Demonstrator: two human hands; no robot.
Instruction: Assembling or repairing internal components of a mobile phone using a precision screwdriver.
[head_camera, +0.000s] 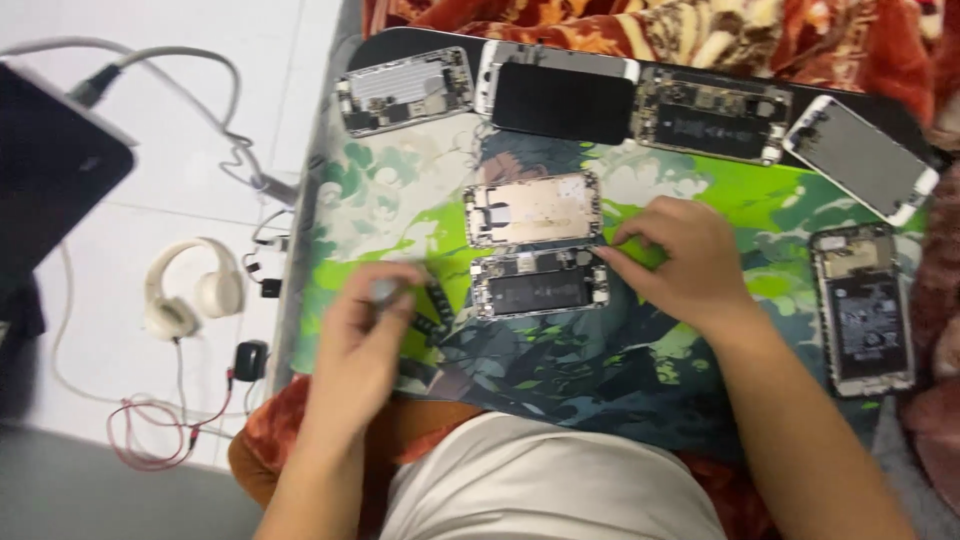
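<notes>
While white headphones (190, 290) and a tangle of cables (150, 440) lie on the floor at nine o'clock, the left hand (370, 335) curls closed around a small grey-tipped tool (384, 291), blurred, beside a black strip of parts (432, 312). Just to its three o'clock sits an opened phone (540, 282) with its dark battery exposed, on the green printed mat (700, 195). A gold phone shell (532, 208) lies at the phone's twelve o'clock. The right hand (680, 260) rests fingers bent against the phone's right end, pinning it.
</notes>
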